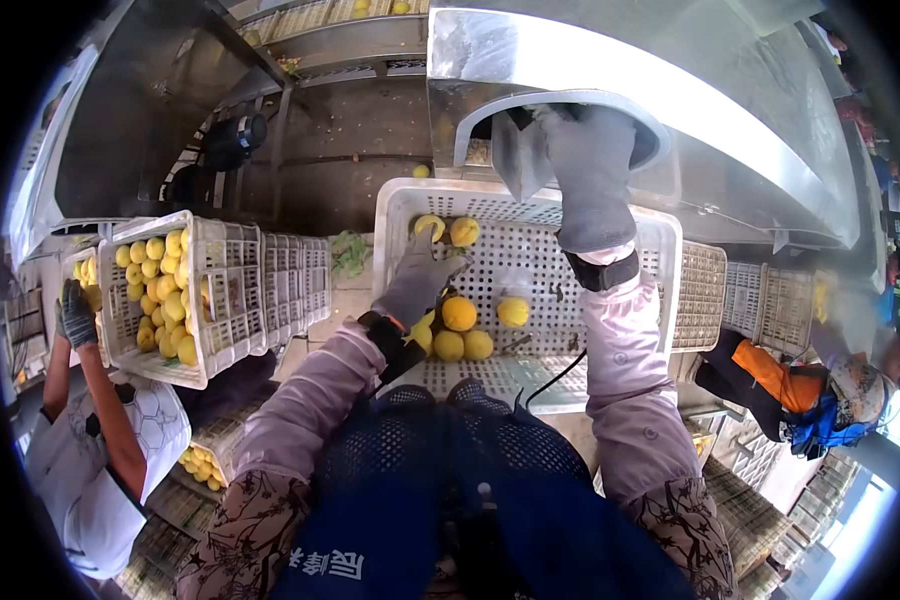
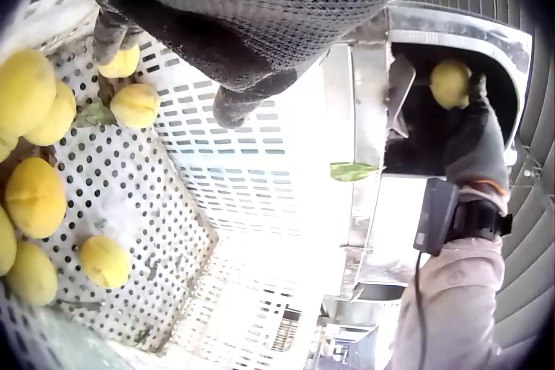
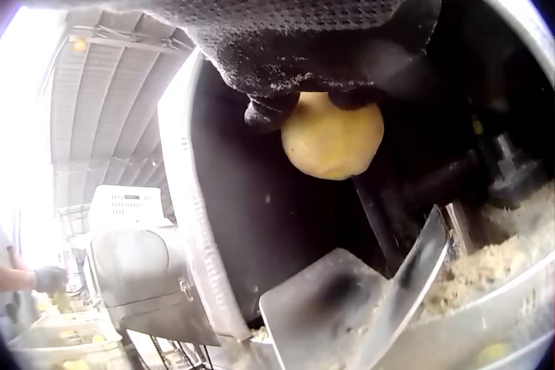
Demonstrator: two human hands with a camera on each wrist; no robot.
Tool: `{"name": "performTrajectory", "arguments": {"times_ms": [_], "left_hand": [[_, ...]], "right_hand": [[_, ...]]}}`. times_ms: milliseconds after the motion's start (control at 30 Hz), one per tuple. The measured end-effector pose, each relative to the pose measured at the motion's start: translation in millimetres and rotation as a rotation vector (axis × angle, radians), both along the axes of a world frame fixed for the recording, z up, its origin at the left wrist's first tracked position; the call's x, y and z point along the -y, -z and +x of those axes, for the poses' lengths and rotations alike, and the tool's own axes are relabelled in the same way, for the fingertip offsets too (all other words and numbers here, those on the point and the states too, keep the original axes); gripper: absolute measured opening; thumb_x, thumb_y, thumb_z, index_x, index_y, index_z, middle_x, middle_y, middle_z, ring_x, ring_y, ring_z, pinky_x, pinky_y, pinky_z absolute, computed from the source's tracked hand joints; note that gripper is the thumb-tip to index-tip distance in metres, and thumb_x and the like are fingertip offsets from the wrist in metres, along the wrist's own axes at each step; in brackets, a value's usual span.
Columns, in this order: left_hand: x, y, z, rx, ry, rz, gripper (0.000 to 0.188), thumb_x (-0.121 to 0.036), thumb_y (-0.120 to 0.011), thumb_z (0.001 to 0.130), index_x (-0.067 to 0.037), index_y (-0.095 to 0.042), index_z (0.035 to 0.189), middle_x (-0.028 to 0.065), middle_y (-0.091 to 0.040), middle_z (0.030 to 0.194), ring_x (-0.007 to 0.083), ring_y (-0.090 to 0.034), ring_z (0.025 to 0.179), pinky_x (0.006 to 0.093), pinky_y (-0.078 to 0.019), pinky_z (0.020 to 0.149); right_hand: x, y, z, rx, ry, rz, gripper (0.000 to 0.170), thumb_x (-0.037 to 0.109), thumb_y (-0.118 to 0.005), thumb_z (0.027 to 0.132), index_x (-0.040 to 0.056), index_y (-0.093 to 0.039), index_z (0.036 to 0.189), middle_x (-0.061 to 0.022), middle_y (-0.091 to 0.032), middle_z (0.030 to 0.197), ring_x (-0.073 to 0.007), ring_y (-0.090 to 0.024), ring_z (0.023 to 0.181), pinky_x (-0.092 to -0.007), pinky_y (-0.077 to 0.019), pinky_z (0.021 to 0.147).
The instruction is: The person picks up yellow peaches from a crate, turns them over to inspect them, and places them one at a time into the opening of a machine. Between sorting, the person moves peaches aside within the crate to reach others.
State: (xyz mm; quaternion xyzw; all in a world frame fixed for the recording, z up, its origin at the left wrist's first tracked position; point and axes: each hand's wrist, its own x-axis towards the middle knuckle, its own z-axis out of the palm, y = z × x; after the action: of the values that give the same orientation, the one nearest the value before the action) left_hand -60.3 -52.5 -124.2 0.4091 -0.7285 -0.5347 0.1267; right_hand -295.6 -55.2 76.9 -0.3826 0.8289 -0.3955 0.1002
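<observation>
Inside the arched opening [image 1: 470, 140] of a metal machine, my gloved right hand [image 1: 592, 165] pinches a yellow peach [image 3: 332, 137] from above. A bent metal plate [image 3: 325, 305] sits below that peach, with crumbly pulp [image 3: 486, 261] beside it. My gloved left hand [image 1: 417, 285] reaches down into a white perforated crate [image 1: 530, 380]. Its fingertips touch a yellow peach [image 2: 121, 62] at the crate's far left, and the thumb stands apart from it. Another peach [image 1: 464, 232] lies beside that one. Several more peaches, such as one orange-toned peach [image 1: 458, 313], lie nearer me in the crate.
At left, a tilted white crate [image 1: 196, 300] full of peaches stands near another person's gloved hands [image 1: 77, 312]. A person in an orange-and-blue top [image 1: 785, 395] is at right. The machine's steel edge [image 1: 610, 75] runs above the crate. A leaf [image 2: 353, 171] lies on the metal.
</observation>
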Motion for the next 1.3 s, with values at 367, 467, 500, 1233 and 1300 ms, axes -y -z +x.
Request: {"name": "performTrajectory", "arguments": {"times_ms": [367, 467, 500, 1233, 1300], "left_hand": [[3.9, 105.2, -87.8, 0.677, -0.2, -0.249, 0.066, -0.056, -0.08, 0.078, -0.016, -0.066, 0.128, 0.0205, -0.067, 0.126, 0.0406, -0.055, 0.123, 0.0528, -0.0439, 0.105], [15.9, 117.7, -84.5, 0.604, -0.099, -0.242, 0.072, -0.062, -0.077, 0.08, -0.014, -0.064, 0.132, 0.0192, -0.068, 0.126, 0.0389, -0.051, 0.131, 0.0543, -0.0374, 0.111], [21.5, 116.5, -86.7, 0.607, -0.09, -0.24, 0.072, -0.062, -0.077, 0.08, -0.014, -0.064, 0.132, 0.0192, -0.068, 0.126, 0.0389, -0.051, 0.131, 0.0543, -0.0374, 0.111], [24.2, -149.9, 3.9, -0.714, -0.013, 0.946, 0.076, -0.072, -0.049, 0.098, -0.016, -0.047, 0.149, 0.0084, -0.06, 0.139, 0.0268, -0.061, 0.128, 0.0502, -0.0582, 0.1], [31.2, -155.9, 23.1, -0.702, -0.093, 1.008, 0.077, -0.071, -0.054, 0.097, -0.013, -0.048, 0.147, 0.0083, -0.062, 0.137, 0.0236, -0.068, 0.116, 0.0445, -0.0629, 0.091]], "right_hand": [[-195.2, 247.8, 28.1, 0.407, -0.227, 0.776, 0.083, 0.024, -0.085, 0.083, 0.0053, -0.043, 0.152, -0.0294, -0.065, 0.122, -0.0398, -0.069, 0.105, -0.0462, -0.0554, 0.09], [-205.2, 300.8, 35.0, 0.239, -0.434, 0.868, 0.082, 0.023, -0.085, 0.082, 0.0038, -0.045, 0.15, -0.0296, -0.067, 0.117, -0.0448, -0.067, 0.11, -0.0501, -0.0526, 0.095], [-200.3, 305.3, 32.7, 0.268, -0.452, 0.762, 0.077, 0.02, -0.086, 0.08, 0.0, -0.05, 0.144, -0.0251, -0.068, 0.117, -0.0389, -0.069, 0.106, -0.0449, -0.055, 0.091], [-124.6, 9.6, 72.2, 0.843, -0.283, -0.304, 0.083, -0.001, -0.088, 0.076, 0.0038, -0.048, 0.149, -0.0137, -0.059, 0.136, -0.0227, -0.056, 0.132, -0.0332, -0.0519, 0.11], [-105.3, 10.6, 67.2, 0.578, -0.234, -0.308, 0.075, 0.005, -0.089, 0.077, 0.0033, -0.053, 0.143, -0.0169, -0.059, 0.13, -0.0286, -0.06, 0.126, -0.0352, -0.0545, 0.105]]}}
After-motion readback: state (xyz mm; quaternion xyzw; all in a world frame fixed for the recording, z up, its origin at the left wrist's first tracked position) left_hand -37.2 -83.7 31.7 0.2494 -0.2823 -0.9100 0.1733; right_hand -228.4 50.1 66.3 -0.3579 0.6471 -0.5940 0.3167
